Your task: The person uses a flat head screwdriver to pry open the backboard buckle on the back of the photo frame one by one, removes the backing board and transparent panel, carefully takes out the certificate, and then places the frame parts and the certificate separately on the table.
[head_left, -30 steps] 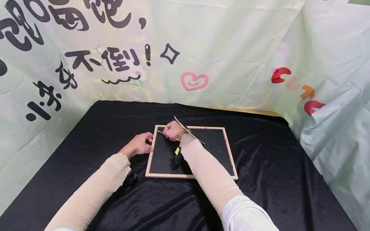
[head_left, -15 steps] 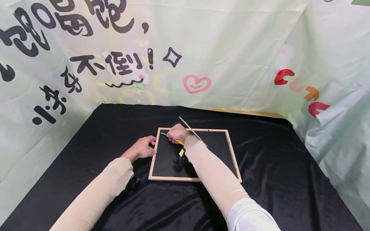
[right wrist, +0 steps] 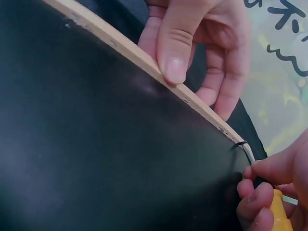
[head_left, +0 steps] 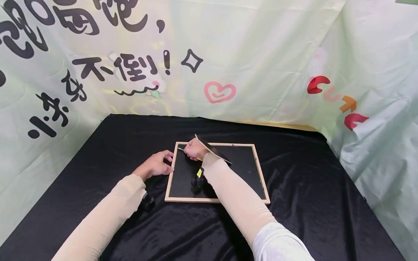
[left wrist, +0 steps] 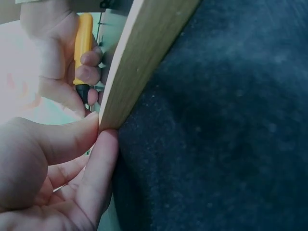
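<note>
my left hand (head_left: 156, 164) pinched the pale wooden rectangular frame (head_left: 192, 199) on the black-draped table (head_left: 140, 127), smooth black backing (head_left: 183, 183) seated; my right hand (head_left: 194, 149), fingers clamped round a yellow-handled metal tool (left wrist: 83, 43), worked a thin black tab (right wrist: 241, 143), seemingly unfinished.

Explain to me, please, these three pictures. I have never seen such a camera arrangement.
There is no robot: a person works with two bare hands. The wide picture comes from a camera on the head; the close ones come from the left wrist camera and the right wrist camera. On the black cloth lies a wooden frame with a black backing board. The left hand pinches the frame's edge. The right hand holds a yellow-handled screwdriver, its metal tip beside a small dark tab.
</note>
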{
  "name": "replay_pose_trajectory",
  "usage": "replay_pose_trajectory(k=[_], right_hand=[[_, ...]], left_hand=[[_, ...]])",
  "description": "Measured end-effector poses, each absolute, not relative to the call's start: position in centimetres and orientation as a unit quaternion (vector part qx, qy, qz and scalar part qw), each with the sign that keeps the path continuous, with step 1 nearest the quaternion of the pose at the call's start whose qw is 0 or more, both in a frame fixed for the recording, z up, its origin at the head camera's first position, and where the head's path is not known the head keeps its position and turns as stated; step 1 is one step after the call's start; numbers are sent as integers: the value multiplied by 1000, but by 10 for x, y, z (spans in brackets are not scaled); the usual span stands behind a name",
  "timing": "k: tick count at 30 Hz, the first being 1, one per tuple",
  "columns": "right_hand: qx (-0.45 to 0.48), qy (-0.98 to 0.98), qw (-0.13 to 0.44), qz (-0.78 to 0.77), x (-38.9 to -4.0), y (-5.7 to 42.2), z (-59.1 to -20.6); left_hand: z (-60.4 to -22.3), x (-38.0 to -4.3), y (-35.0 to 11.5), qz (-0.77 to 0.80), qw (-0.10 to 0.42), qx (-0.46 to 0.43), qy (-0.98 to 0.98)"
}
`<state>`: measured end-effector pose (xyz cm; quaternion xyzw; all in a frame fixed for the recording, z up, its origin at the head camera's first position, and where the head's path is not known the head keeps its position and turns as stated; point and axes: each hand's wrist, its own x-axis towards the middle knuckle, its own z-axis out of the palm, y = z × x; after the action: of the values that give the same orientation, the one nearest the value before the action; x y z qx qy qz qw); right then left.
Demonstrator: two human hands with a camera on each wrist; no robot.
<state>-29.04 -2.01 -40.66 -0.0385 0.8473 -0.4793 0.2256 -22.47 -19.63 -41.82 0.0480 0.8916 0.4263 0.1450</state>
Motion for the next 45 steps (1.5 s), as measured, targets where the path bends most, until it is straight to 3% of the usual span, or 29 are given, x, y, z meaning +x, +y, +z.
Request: replay_pose_trajectory(k=[6,26,36,39,45], right_hand=[[-41,847,223,-481,-293,-17,-404],[-54,855,196,-477,-293,-11,-406],[-79,834,191,-511,-260,-6,-397],[-114,818,206,-524,-240,-6,-394],[-181,818,298,-458,-205,10,-385]], left_hand=[[-413,-228,-192,446,168,40,878],[-409,-233,-182,400,155,68,901],[-414,-231,-187,405,158,57,899],[-415,-228,-190,414,161,54,894],[-415,-218,-192,396,159,68,902]])
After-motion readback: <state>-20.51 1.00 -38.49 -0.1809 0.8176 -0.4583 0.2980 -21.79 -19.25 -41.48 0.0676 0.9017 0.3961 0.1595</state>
